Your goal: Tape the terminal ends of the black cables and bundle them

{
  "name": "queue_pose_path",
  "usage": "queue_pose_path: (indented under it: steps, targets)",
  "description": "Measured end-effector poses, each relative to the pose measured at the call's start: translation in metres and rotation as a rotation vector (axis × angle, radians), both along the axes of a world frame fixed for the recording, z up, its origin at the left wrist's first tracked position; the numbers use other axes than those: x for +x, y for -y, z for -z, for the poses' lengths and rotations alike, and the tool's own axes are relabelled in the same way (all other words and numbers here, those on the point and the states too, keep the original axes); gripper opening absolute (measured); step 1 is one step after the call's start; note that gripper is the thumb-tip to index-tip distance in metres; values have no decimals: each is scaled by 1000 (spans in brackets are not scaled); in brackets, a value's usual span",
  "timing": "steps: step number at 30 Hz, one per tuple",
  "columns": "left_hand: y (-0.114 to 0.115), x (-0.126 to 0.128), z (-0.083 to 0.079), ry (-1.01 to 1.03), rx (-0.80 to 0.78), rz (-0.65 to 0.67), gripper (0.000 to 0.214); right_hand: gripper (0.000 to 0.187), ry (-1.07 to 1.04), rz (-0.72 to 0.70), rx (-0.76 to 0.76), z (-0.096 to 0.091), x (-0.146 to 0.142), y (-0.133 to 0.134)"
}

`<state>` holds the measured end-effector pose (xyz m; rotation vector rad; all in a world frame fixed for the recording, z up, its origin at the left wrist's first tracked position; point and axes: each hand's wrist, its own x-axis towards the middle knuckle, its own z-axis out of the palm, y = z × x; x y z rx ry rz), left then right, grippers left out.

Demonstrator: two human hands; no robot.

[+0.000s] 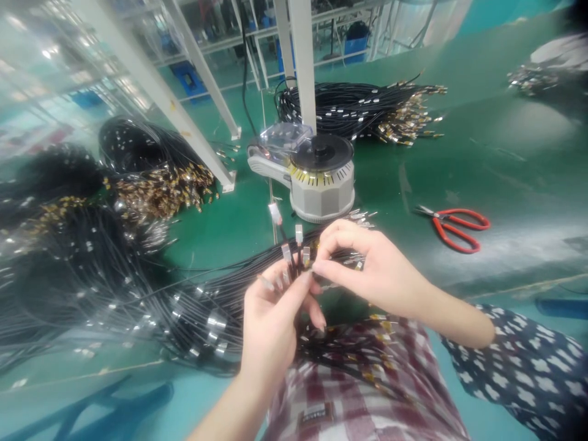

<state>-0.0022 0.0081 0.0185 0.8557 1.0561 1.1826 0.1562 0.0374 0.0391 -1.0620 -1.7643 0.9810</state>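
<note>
My left hand [273, 312] is closed around several black cables, whose ends with small silvery-white tags [299, 234] stick up between the fingers. Thumb and forefinger of my right hand [362, 257] pinch together right at the left thumb tip, on a cable end that the fingers mostly hide. Beneath both hands runs a thick bundle of black cables [220, 288], with metal-tipped ends showing just past the right hand. More cables with gold-coloured ends [367, 352] lie across the checked apron on my lap.
A round grey tape dispenser [322, 193] stands just beyond my hands. Red-handled scissors-like cutters [459, 226] lie at right on the green table [390, 190]. Further cable bundles lie behind [344, 107] and at left [151, 177]. White metal posts [302, 67] rise from the table.
</note>
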Motion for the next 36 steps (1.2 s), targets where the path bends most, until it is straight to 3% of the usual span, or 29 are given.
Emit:
queue_pose_path:
  steps: [23, 36]
  targets:
    - [3, -2, 1, 4, -13, 56, 8, 12, 29, -42, -33, 1, 4, -6]
    - [3, -2, 0, -6, -21, 64, 14, 12, 24, 30, -75, 4, 0, -6]
